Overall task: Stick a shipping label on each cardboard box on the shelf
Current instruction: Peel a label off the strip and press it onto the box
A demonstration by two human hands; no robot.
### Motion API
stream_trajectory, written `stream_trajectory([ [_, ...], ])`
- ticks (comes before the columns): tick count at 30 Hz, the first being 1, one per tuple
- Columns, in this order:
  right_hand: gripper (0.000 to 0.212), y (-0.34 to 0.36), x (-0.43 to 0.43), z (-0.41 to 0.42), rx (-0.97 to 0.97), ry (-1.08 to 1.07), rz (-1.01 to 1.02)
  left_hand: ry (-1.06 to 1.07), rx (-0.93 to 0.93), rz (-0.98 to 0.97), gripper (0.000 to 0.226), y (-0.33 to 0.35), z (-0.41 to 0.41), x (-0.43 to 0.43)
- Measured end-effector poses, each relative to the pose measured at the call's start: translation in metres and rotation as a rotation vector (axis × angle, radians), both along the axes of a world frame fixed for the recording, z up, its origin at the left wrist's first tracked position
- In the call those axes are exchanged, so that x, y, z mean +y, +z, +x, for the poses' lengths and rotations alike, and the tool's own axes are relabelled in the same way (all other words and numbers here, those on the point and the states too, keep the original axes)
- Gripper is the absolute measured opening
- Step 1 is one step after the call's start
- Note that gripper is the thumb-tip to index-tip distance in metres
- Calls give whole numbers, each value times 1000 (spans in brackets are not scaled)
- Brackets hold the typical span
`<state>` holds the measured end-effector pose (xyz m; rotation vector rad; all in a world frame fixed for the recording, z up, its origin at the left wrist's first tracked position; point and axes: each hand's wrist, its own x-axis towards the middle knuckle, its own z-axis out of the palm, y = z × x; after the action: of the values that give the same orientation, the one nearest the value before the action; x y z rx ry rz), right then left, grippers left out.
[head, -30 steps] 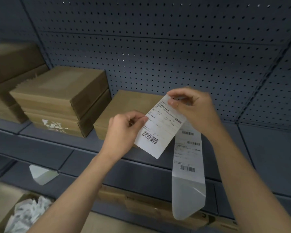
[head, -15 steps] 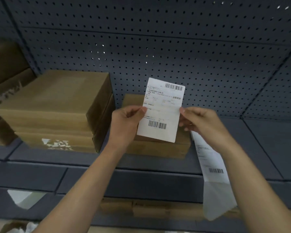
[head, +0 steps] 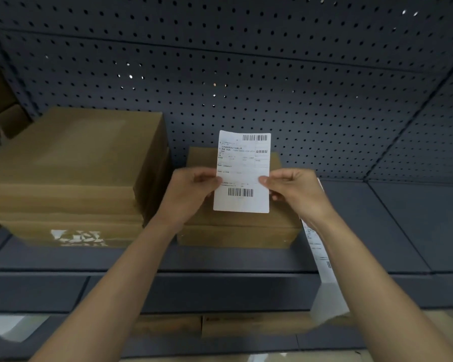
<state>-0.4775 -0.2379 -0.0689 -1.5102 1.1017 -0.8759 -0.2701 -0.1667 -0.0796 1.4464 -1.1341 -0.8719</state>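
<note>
White label (head: 242, 173) upright, long axis vertical, both hands pinching.

Stockroom or packing area, dark grey metal shelf (head: 246, 259) backed by perforated pegboard panel (head: 246, 74), plain brown cardboard boxes (head: 71, 165) stacked on it, printed barcode shipping label (head: 242, 173), strip of further labels (head: 318, 246) hanging

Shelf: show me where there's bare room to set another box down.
The shelf is bare right of the small box, back to the pegboard. Left is crowded: the stacked boxes sit close beside it, leaving only a thin gap. The left hand and right hand hold the label over its top.
</note>
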Motion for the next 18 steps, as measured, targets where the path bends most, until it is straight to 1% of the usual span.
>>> stream_trajectory([
  [7,17,-8,-23,0,121,82,56,-74,-153,30,23,-9,10,-17],
  [11,19,-13,-28,2,145,111,70,-117,-262,42,28,-15,14,-23],
  [18,22,-17,-35,4,143,130,81,-107,-281,30,33,-21,14,-23],
])
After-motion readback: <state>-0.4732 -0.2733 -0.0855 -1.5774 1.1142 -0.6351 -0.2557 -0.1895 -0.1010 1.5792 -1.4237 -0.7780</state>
